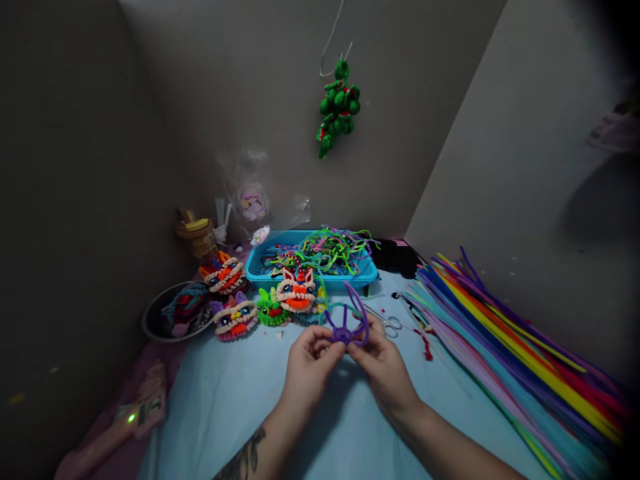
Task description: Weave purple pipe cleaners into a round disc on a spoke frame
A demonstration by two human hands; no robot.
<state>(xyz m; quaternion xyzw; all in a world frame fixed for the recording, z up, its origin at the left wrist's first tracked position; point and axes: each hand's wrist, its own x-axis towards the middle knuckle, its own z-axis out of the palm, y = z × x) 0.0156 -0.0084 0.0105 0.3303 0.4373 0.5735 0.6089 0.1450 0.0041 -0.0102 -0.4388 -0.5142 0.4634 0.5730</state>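
Purple fuzzy wire [344,335] is held over the pale blue worktop [235,407], bent into a little cage. It is pinched by the left hand [310,360] and the right hand [386,367], with each grip closed on it. Farther back, toy heads [299,298] are set before a blue tray [357,281]. Scissors [393,325] are seen near the right hand.

a left wall [70,167] is standing in shadow, a grey back wall [250,87] is meeting a right wall [510,140], a blue work surface [220,393] is lying dimly lit.
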